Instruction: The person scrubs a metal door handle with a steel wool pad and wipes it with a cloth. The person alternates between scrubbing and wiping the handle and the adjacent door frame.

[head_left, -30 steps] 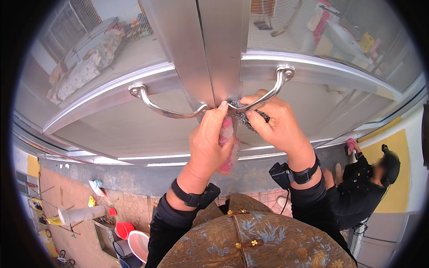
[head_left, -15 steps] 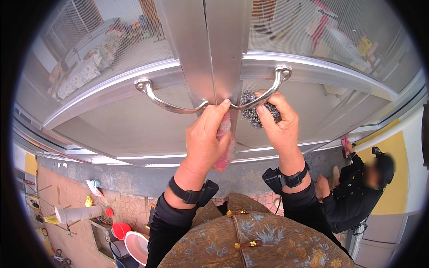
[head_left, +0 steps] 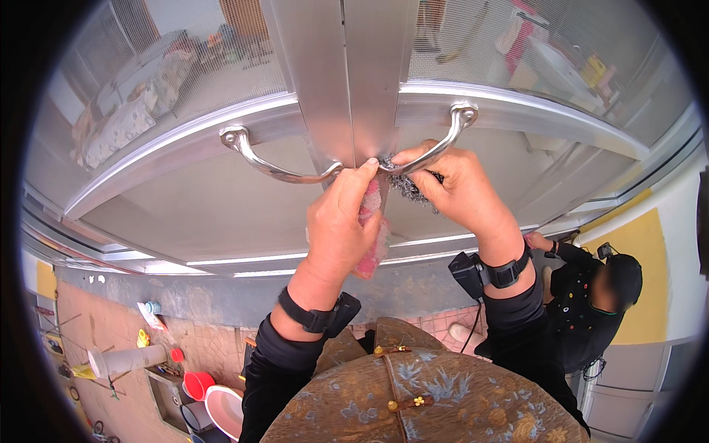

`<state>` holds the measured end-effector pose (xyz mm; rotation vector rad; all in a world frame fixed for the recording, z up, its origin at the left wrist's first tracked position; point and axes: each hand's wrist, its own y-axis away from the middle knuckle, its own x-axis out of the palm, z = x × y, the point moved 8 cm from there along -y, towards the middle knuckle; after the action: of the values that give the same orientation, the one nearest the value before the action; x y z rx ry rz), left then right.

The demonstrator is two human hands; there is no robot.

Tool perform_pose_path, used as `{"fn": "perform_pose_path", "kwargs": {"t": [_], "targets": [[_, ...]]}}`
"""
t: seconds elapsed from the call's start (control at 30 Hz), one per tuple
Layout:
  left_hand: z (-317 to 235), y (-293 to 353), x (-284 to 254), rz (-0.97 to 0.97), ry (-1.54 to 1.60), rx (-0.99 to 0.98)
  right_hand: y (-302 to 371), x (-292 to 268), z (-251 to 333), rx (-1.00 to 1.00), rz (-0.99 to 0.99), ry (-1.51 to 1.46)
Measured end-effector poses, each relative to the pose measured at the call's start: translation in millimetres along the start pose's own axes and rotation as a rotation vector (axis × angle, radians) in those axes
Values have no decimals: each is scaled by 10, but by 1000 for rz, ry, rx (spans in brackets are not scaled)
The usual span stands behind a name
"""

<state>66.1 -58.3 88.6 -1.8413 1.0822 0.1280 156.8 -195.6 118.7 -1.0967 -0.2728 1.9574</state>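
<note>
Two curved metal door handles are fixed to a pair of silver screen doors: a left handle (head_left: 273,168) and a right handle (head_left: 447,134). My left hand (head_left: 341,214) is closed on a pink and white cloth (head_left: 371,236), which hangs below its fingers. Its thumb and fingertip meet the door where the handles' lower ends come together. My right hand (head_left: 467,183) grips a grey steel wool scourer (head_left: 410,189) around the lower part of the right handle. Part of the scourer is hidden behind the handle and fingers.
On the right, a person in black (head_left: 595,303) crouches by the door's lower edge, one hand on something pink. Below left on the paving are a red bucket (head_left: 198,384), a pink basin (head_left: 224,410) and a pale cylinder (head_left: 125,360). A yellow and white wall (head_left: 628,251) flanks the door.
My right hand has slid the scourer left and down along the right handle, toward its lower end. My left hand stays nearly in place. The crouching person has shifted left.
</note>
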Motion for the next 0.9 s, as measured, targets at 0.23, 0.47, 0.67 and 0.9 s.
{"fn": "perform_pose_path", "kwargs": {"t": [0.23,0.47,0.67,0.9], "targets": [[-82,12,-55,-21,-110,50,241,-119,7,14,-359,-134],[-41,23,-17,8,-39,12,137,175,-133,49,-263,-285],[-7,31,-7,3,-26,-10,94,71,-49,96,-81,-64],[-21,42,-16,26,-65,-47,245,-14,-80,145,-383,-269]]}}
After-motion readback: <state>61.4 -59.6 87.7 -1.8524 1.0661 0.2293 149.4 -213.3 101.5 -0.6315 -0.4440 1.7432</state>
